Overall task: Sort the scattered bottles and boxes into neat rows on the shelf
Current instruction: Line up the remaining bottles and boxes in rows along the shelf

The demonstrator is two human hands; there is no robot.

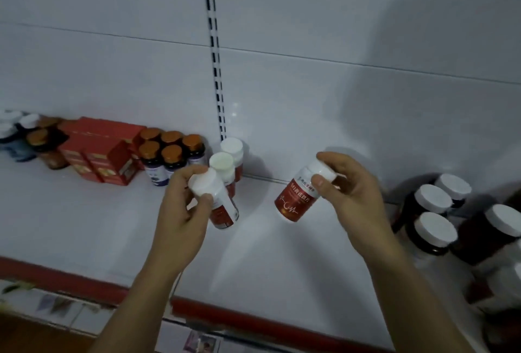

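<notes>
The left bottle [222,211], red-labelled and white-capped, hung tilted in the left hand's [183,211] pinch near its cap. The right bottle [296,197] was gripped likewise by the right hand [352,192], well apart, both over the shelf [84,225]. The sound move seemed to be standing the left bottle upright just before the matching pair [225,165] beside the orange-capped bottles [172,155], label outward.

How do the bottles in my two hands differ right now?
The left bottle leans cap-left, label turned partly away; the right bottle leans cap-right, red label facing you. The left bottle is by two standing bottles; the right bottle is apart. Both have white caps and red labels.
</notes>
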